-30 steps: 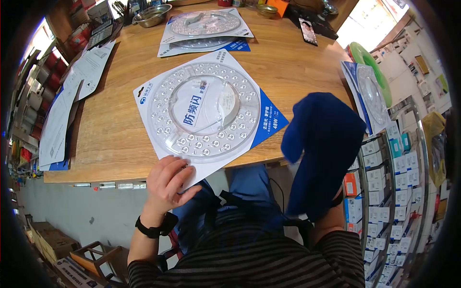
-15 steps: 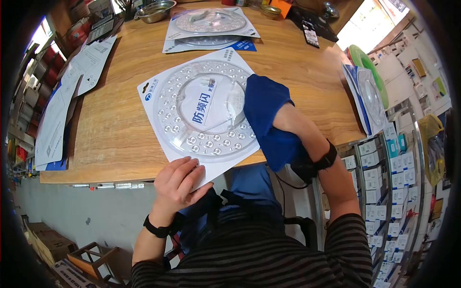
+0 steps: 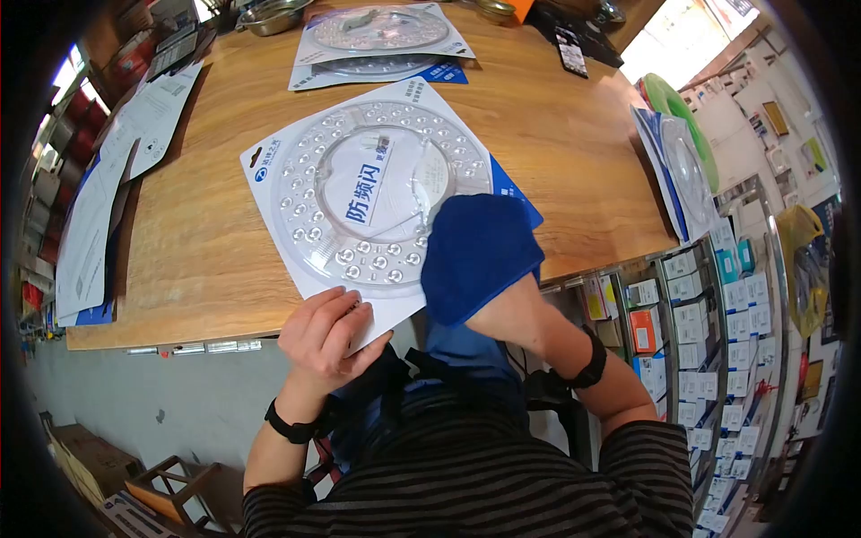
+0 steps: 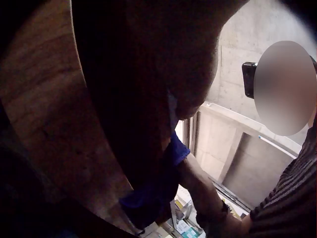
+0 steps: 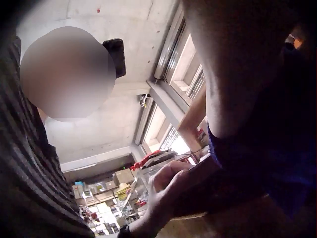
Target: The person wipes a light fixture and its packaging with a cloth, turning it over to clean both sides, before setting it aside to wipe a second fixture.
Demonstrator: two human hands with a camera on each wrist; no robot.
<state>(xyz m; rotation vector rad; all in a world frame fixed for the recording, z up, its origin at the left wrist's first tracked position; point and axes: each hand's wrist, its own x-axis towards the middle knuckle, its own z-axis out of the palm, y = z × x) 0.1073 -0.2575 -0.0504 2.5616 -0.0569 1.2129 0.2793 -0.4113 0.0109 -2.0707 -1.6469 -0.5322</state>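
Observation:
A white card package with a clear round blister of small lenses lies on the wooden table, its near corner past the front edge. My left hand grips that corner, thumb below and fingers on top. The blue cloth lies over the blister's lower right part, with my right hand on it; the cloth hides my right fingers. In the right wrist view my left hand shows at the card's edge. The left wrist view is dark, with the blue cloth low in it.
More blister packages lie at the table's back, beside a metal bowl and a phone. White cards lie along the left edge. Another package and a green ring stand at the right edge, near shelves of small boxes.
The cloth and my right hand have come from the right onto the package, then moved down towards its near right edge. My left hand keeps its grip on the corner.

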